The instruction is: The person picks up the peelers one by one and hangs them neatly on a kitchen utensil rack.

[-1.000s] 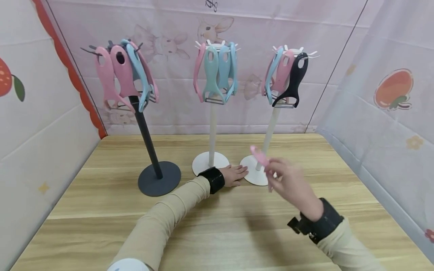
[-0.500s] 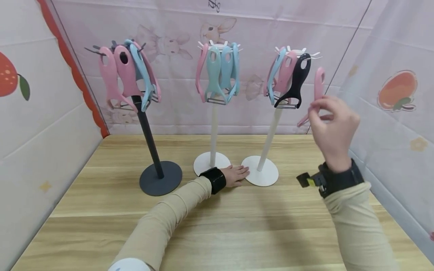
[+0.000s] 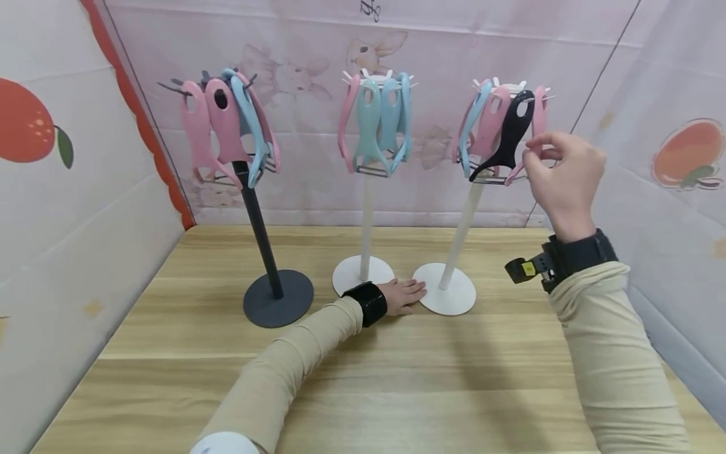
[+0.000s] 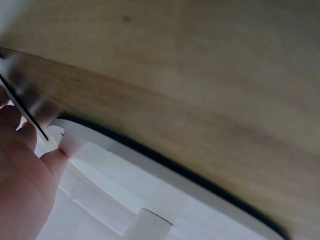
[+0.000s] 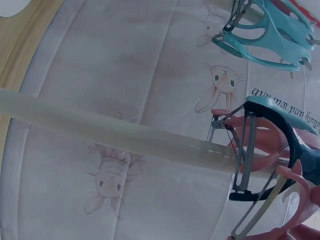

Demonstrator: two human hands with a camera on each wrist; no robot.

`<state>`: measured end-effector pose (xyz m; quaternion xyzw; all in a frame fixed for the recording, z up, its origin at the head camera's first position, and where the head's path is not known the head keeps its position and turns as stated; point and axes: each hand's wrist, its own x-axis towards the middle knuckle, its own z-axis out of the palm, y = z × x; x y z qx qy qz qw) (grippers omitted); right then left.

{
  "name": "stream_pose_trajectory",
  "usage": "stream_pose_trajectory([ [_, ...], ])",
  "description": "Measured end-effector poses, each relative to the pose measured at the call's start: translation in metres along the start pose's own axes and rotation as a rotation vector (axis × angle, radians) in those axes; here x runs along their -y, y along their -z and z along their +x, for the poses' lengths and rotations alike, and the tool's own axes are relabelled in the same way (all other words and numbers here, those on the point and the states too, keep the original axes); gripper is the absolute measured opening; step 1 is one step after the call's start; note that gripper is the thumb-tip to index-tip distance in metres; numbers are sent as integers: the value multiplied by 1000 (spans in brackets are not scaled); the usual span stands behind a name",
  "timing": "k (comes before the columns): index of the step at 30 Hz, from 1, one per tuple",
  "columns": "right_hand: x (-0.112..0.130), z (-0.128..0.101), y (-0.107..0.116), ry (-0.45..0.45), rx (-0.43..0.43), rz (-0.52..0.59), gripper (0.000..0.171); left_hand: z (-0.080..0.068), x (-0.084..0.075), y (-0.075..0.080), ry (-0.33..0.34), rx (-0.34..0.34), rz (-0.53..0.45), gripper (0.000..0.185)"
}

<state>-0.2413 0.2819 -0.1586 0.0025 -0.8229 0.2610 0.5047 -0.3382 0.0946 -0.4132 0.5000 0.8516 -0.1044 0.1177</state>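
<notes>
My right hand [image 3: 567, 176] pinches a pink Y-shaped peeler [image 3: 541, 113] at the right white stand. The peeler's top loop overlaps a prong on the outer right. Beside it hangs a black peeler [image 3: 513, 132], with pink and blue ones behind. In the right wrist view, the held pink peeler [image 5: 295, 212] is close to the black peeler [image 5: 302, 155]; only a bit of the hand shows. Low on the table, my left hand [image 3: 401, 295] lies flat, its fingertips at the rim of the right stand's white base [image 3: 454, 306].
Pink, green and blue peelers hang on the middle white stand [image 3: 365, 227]. At left, a dark stand [image 3: 261, 233] carries pink and blue peelers. Printed fabric [image 3: 317, 189] closes off the back of the wooden table [image 3: 397, 378], and fabric also lines both sides.
My right hand rose from near the right stand's base with the pink peeler, swung out right, then came left to the prongs. The left hand stays put. The view has shifted slightly.
</notes>
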Motion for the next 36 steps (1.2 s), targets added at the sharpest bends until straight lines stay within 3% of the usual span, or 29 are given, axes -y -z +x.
stream_pose_trajectory([
  [8,-7,-2,0,0,49,-41,24,-1,-6,7,-8,-1,-24,58],
  [20,-14,-12,6,29,36,-17,24,6,-11,8,-16,-2,7,58],
  [25,-15,-25,7,66,6,28,28,8,-9,7,-31,-1,-20,58],
  [29,-12,-39,7,128,-22,51,29,8,-7,8,-31,-7,-96,59],
  [32,-9,-49,6,190,-19,57,27,6,-4,6,-29,-46,-130,60],
  [36,-8,-65,4,259,57,47,29,-4,-3,9,-39,-159,-110,62],
])
